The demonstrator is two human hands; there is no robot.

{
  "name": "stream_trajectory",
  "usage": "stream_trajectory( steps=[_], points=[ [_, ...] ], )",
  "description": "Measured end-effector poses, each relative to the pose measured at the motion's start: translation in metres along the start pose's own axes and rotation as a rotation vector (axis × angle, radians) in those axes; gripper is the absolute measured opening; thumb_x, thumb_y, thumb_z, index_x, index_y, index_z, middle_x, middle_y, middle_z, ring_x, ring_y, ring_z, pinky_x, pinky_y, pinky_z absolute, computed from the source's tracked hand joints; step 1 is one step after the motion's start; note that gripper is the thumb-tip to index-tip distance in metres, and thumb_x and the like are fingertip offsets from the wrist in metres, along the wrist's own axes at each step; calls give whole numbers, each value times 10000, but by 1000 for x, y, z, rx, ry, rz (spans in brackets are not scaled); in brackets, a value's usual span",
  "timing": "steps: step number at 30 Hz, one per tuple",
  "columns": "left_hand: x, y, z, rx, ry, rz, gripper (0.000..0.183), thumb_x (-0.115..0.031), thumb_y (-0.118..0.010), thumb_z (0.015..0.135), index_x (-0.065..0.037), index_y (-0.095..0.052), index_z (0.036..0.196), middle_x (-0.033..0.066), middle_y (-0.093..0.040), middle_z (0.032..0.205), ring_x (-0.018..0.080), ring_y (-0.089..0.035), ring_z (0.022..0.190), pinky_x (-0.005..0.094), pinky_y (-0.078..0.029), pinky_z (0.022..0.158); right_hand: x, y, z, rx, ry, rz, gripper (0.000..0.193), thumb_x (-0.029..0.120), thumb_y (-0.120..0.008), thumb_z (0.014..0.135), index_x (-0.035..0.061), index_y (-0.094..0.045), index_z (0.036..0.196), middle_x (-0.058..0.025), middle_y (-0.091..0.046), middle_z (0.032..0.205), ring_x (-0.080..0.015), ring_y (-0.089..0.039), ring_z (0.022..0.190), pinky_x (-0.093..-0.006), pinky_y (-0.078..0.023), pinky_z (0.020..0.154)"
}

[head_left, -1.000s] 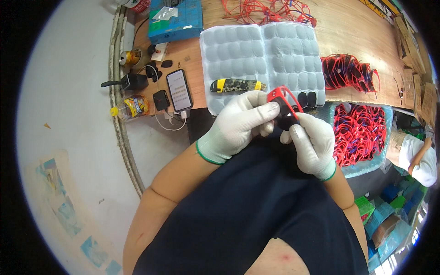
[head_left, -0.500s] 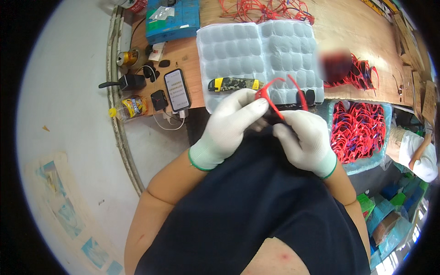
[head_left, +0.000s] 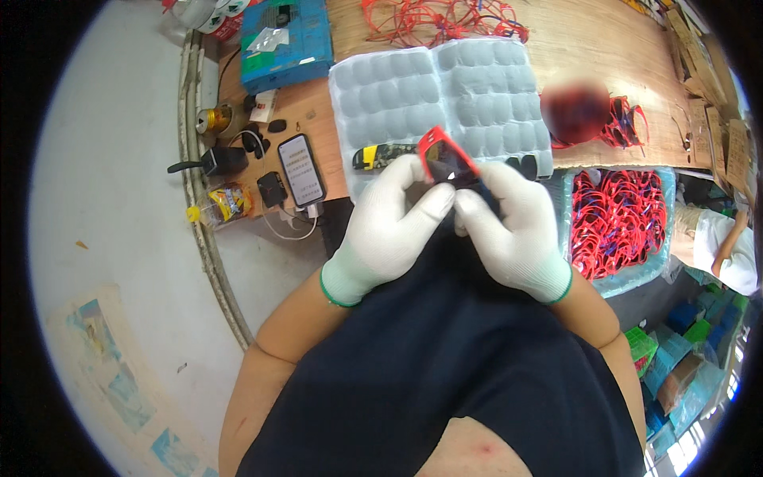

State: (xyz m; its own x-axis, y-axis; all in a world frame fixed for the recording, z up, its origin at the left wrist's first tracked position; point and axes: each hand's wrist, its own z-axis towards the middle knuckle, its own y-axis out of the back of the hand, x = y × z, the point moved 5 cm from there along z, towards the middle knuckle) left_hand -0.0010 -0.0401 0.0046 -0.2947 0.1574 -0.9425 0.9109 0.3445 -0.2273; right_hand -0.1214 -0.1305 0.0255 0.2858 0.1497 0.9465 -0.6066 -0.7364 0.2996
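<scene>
- A flat black phone (head_left: 302,171) with a lit screen lies on the wood-grain table (head_left: 318,111).
- The left hand (head_left: 391,222), in a ribbed white knit glove, pinches one end of the red glasses (head_left: 451,165), wrist angled inward.
- Those glasses sit between both hands, before the puffy grey padded sheet (head_left: 485,87); a moment ago their slim arms stuck up, now a glossy dark lens shows.
- The right hand (head_left: 513,222), gloved alike, grips the other end narrowly, fingers curled, its thumb near the left one.
- A plastic-lined bin (head_left: 670,187) brims with tangled red frames (head_left: 616,222).
</scene>
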Motion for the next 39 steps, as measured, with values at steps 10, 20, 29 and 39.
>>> stream_trajectory(
  steps=[10, 20, 29, 39],
  points=[
    [-41, -4, -13, 207, -29, 117, 109, -111, -679, 940, -22, -650, 996, 30, -647, 943, 97, -621, 863, 275, -515, 791, 72, 9, -33, -207, 478, -426, 191, -38, -699, 781, -29, -664, 969, -156, -624, 694, -319, -627, 561, -372, -491, 540],
    [-23, 16, -14, 411, -256, 156, 459, -193, -728, 857, 41, -637, 1241, 206, -412, 1489, 309, -420, 1375, 410, -382, 1108, 41, -3, -29, 233, 362, -25, 249, 5, -698, 790, -17, -627, 1028, -163, -639, 807, -364, -649, 701, -422, -510, 616],
    [-17, -4, 15, 431, -266, 146, 594, -341, -776, 791, 44, -666, 1230, 295, -223, 1620, 396, -197, 1526, 499, -226, 1204, 5, 11, -51, 461, 74, 374, 410, 104, -560, 941, 3, -453, 1324, -158, -700, 1039, -342, -706, 933, -397, -551, 824],
    [17, -53, 64, 290, -209, 399, 143, -74, -687, 851, 12, -663, 963, 290, -478, 1470, 387, -558, 1302, 442, -426, 1088, -56, 113, -20, 146, -95, 108, 294, 131, -573, 946, 9, -483, 1198, -162, -649, 785, -376, -673, 755, -449, -527, 701]
  ],
)
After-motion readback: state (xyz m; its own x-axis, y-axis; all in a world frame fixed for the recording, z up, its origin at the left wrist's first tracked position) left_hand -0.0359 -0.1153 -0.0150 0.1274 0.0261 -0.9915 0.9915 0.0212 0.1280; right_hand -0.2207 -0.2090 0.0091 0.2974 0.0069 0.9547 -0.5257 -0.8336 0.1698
